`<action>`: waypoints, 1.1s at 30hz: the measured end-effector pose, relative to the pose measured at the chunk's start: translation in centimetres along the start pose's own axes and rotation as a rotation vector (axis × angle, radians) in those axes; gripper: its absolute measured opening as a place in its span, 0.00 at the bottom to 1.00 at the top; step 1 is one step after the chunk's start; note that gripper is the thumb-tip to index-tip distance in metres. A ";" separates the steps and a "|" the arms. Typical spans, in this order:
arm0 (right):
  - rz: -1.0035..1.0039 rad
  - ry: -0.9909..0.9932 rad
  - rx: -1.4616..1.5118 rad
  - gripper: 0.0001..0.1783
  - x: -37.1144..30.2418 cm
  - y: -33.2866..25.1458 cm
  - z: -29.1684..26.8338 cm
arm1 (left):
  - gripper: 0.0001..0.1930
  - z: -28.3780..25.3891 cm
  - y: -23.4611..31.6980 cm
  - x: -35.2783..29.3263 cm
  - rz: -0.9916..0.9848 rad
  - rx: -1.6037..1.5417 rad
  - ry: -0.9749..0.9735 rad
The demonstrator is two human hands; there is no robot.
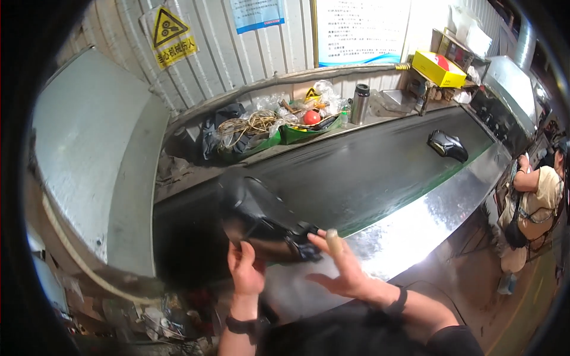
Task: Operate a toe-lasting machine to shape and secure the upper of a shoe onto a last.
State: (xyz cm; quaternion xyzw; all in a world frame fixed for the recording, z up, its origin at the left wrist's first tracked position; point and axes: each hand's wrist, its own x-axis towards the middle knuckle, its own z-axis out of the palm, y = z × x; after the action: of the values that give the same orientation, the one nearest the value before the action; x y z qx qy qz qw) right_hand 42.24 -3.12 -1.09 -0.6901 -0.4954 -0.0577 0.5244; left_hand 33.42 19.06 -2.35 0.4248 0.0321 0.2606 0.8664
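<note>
A large, glossy black moulded piece [256, 207], slightly blurred, is tilted over the near left part of a dark conveyor belt [356, 160]. My left hand [246, 270] grips its lower edge, with thumb and fingers showing on the near side. At the piece's right end, my right hand [347, 274] is open, with fingers stretched and thumb apart. One of its fingertips reaches the edge of the piece, and a tan cover wraps one finger. Dark bands circle both wrists. Farther along the belt, at the right, lies another shiny black moulded piece [447, 145].
A shiny metal ledge [415, 231] borders the belt's near side. Behind it stand a green tray [261, 144] of cords and plastic, a steel flask [360, 105] and a yellow box [438, 68]. Metal hoods flank both ends. A co-worker [537, 190] is at the far right.
</note>
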 end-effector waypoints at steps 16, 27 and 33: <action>1.108 0.109 2.183 0.30 -16.4 1.3 -7.9 | 0.15 8.5 1.4 -10.8 -0.174 0.402 0.226; 1.125 -0.017 2.048 0.41 -17.6 0.2 -9.5 | 0.14 11.3 -0.7 -13.1 -0.150 -0.087 0.422; 1.242 -0.005 2.012 0.28 -17.5 0.5 -9.8 | 0.13 9.4 -2.5 -14.6 -0.060 0.331 0.462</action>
State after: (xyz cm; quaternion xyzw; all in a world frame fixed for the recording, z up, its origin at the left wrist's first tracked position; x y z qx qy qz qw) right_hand 38.15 -21.69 -7.61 -0.0895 0.1010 0.6246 0.7692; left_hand 24.53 4.09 -0.68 0.4884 0.2834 0.3159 0.7624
